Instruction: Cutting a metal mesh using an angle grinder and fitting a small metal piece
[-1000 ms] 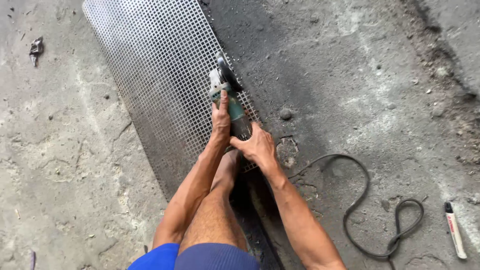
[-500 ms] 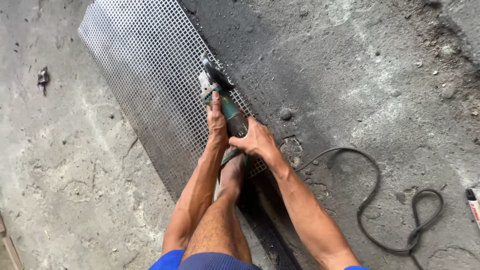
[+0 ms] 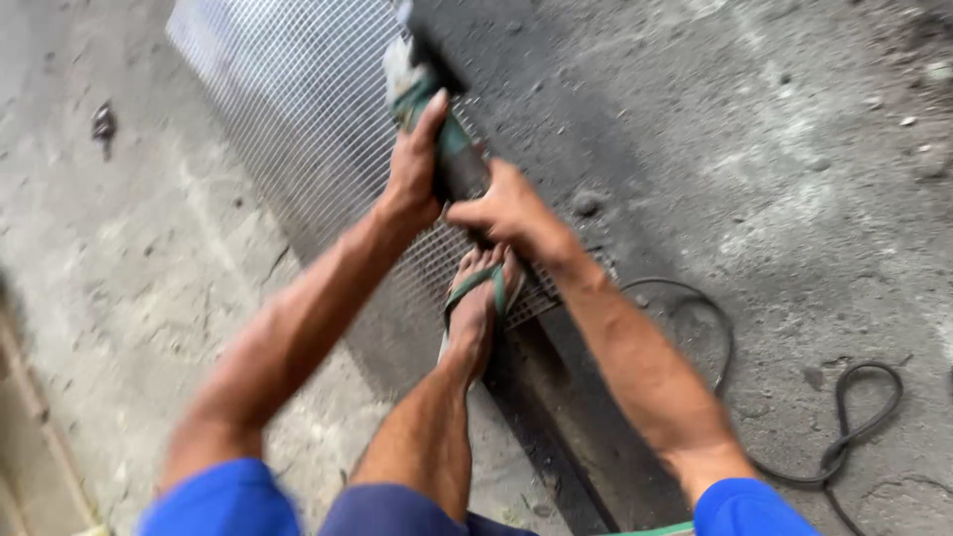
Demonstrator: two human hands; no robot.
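Landmark: perforated metal sheet [image 3: 298, 119], lying flat on the concrete floor [image 3: 774, 199].
Angle grinder [image 3: 427, 109]: green-bodied, over the sheet's right edge, blurred.
Left hand [image 3: 415, 169]: wrapped around the grinder's front.
Right hand [image 3: 506, 210]: gripping the grinder's rear, nearer the sheet's lower corner.
Foot [image 3: 478, 308]: in a green-strapped sandal, on the sheet's near end.
Black cable [image 3: 844, 427]: looped right of the sheet.

Rough concrete floor [image 3: 774, 179]; perforated metal sheet [image 3: 298, 109] flat on it, black cable [image 3: 854, 417] looped right, small scrap [image 3: 102, 124] left.
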